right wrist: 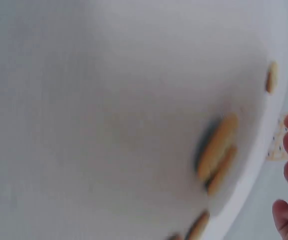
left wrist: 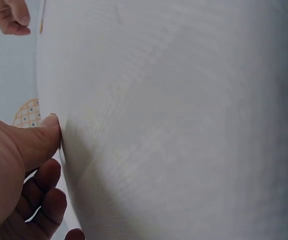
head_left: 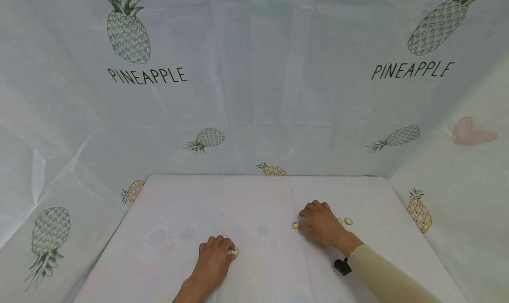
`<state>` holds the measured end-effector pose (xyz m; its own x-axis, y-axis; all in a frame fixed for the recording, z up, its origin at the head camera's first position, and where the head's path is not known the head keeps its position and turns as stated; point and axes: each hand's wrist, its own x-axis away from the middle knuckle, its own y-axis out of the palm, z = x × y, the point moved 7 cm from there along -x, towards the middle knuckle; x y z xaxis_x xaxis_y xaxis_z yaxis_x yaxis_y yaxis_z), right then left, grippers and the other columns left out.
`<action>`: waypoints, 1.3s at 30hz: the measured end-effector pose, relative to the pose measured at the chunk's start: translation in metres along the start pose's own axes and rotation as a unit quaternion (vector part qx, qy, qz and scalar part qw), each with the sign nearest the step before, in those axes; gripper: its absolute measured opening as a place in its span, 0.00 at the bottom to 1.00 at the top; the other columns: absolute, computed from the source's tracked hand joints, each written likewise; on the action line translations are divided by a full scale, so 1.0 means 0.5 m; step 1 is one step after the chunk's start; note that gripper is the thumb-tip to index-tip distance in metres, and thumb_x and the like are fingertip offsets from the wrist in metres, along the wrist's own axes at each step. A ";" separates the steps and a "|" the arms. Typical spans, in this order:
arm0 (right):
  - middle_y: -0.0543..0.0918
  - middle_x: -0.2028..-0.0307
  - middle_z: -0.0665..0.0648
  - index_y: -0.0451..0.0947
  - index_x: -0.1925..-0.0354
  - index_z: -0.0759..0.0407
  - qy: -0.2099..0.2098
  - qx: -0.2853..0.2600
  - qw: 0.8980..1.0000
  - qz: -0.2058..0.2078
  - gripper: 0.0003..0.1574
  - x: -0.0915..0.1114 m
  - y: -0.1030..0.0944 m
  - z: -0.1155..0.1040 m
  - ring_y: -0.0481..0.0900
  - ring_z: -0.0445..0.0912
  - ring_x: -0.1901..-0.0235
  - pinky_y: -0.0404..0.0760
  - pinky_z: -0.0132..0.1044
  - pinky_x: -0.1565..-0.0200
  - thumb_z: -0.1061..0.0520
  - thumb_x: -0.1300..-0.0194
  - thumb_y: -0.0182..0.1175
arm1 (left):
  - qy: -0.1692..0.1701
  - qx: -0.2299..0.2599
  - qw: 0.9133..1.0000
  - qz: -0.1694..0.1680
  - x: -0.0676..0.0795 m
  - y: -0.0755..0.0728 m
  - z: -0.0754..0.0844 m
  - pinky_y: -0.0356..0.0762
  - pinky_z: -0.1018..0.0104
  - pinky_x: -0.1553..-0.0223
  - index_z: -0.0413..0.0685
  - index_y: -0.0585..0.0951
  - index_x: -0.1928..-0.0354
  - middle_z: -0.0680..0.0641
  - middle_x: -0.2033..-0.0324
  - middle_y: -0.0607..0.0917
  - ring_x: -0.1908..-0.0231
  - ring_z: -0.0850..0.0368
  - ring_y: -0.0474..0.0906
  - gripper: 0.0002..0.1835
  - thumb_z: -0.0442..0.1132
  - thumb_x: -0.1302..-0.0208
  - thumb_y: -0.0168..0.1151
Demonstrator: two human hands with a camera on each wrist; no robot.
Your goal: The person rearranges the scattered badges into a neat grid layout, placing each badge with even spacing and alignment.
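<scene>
On the white-covered table, my left hand pinches a small round tan disc with a dark mark, between thumb and index finger. In the left wrist view the thumb presses down at the cloth, and the disc is hidden there. My right hand hovers low over the table with loosely bent fingers and nothing between them. Just left of its thumb lies another marked disc. A plain disc lies to its right, beside one partly hidden by the hand. In the right wrist view, several discs appear blurred, two overlapping.
White cloth with faint coloured spots covers the table. Behind it and at both sides hang pale sheets printed with pineapples. A black wrist device sits under the right wrist, by the beige sleeve.
</scene>
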<state>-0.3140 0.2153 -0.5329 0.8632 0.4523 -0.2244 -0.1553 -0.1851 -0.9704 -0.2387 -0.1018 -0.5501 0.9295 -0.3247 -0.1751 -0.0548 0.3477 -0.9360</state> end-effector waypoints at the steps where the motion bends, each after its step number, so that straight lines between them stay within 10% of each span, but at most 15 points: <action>1: 0.86 0.54 0.50 0.87 0.52 0.53 0.011 0.000 1.000 0.010 0.11 0.003 -0.010 0.007 0.77 0.49 0.51 0.73 0.52 0.46 0.51 0.29 0.68 | 0.000 0.000 1.000 -0.001 -0.001 0.001 0.000 0.74 0.46 0.56 0.56 0.82 0.58 0.56 0.60 0.81 0.59 0.55 0.75 0.11 0.43 0.36 0.76; 15: 0.83 0.68 0.48 0.84 0.67 0.53 0.069 0.004 0.989 0.131 0.05 0.104 -0.097 0.065 0.76 0.48 0.63 0.72 0.53 0.54 0.61 0.35 0.70 | -0.010 -0.005 1.000 -0.001 -0.003 0.007 -0.012 0.75 0.45 0.55 0.57 0.82 0.58 0.57 0.59 0.81 0.58 0.55 0.75 0.11 0.44 0.36 0.76; 39: 0.82 0.59 0.46 0.83 0.61 0.47 0.043 0.020 0.997 0.053 0.09 0.169 -0.034 0.024 0.75 0.46 0.55 0.74 0.59 0.48 0.52 0.37 0.74 | -0.003 0.003 1.000 0.005 -0.001 0.011 -0.008 0.72 0.48 0.58 0.58 0.81 0.59 0.58 0.62 0.81 0.59 0.55 0.75 0.10 0.44 0.35 0.75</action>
<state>-0.2440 0.2671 -0.5367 0.8792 0.3546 -0.3180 -0.2645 -0.1917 -0.9451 -0.2411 -0.1033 -0.5566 0.9310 -0.3158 -0.1831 -0.0623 0.3567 -0.9322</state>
